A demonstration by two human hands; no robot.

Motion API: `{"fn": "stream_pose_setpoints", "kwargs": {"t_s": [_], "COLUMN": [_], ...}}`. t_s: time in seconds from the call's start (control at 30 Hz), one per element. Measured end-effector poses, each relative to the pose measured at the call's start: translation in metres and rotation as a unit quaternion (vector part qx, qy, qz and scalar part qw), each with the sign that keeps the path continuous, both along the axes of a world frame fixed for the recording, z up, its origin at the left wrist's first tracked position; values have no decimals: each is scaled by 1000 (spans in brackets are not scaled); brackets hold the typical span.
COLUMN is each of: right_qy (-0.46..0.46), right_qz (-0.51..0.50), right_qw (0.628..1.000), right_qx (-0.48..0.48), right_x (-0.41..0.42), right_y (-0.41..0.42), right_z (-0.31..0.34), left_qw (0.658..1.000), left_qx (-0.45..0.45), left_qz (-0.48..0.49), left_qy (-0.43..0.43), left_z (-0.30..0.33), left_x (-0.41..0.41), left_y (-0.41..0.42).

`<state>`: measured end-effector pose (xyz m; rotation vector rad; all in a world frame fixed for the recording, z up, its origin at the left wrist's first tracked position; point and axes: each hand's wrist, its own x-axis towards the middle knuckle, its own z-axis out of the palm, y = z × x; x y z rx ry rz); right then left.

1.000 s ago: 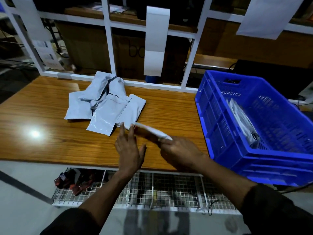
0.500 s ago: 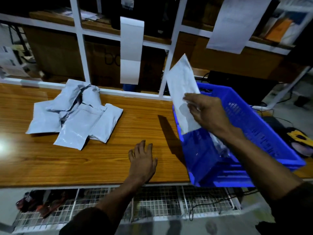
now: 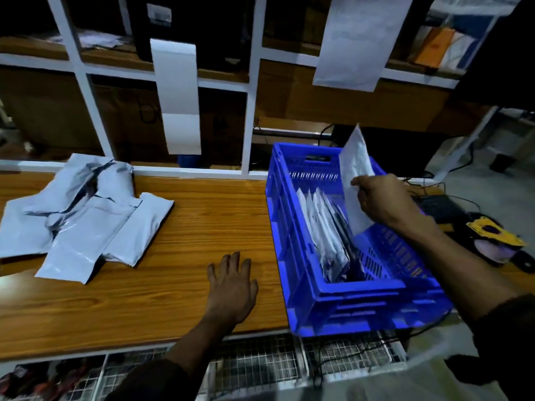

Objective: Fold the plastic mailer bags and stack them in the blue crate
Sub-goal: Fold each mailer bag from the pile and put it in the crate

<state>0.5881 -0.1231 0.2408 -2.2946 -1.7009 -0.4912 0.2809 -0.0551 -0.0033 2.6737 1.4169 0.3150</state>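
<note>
My right hand (image 3: 382, 202) grips a folded white mailer bag (image 3: 354, 166), held upright inside the blue crate (image 3: 359, 308) on the table's right end. Its lower edge reaches down toward the crate floor, right of a row of folded bags (image 3: 327, 235) standing on edge and leaning left. My left hand (image 3: 231, 285) rests flat on the wooden table (image 3: 208, 227), fingers spread, holding nothing. A loose pile of unfolded grey mailer bags (image 3: 84, 212) lies at the table's left.
A white shelf frame (image 3: 250, 117) rises behind the table, with paper sheets (image 3: 178, 94) hanging from it. A yellow and black device (image 3: 492, 235) lies right of the crate. Wire grid racks (image 3: 260, 363) sit below the table's front edge.
My right hand carried the folded bag from the table's front over the crate rim and lowered it into the crate. My left hand let go and settled flat on the table.
</note>
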Motion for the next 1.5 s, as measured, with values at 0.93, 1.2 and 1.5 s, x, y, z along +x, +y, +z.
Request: {"fn": "stream_pose_setpoints", "kwargs": {"t_s": [0.93, 1.2, 1.5], "right_qy": [-1, -17, -9], "right_qz": [87, 299, 351], "right_qw": [994, 953, 929], "right_qx": [-61, 38, -120], "right_x": [-1, -162, -276], "right_y": [7, 73, 131], "right_z": [-58, -8, -94], "left_qw": [999, 994, 974], "left_qx": [32, 49, 17], "left_qz": [9, 85, 213], "left_qy": [-12, -48, -81], "left_z": [5, 7, 13], "left_x": [-9, -89, -199], "left_y": [-7, -1, 30]}}
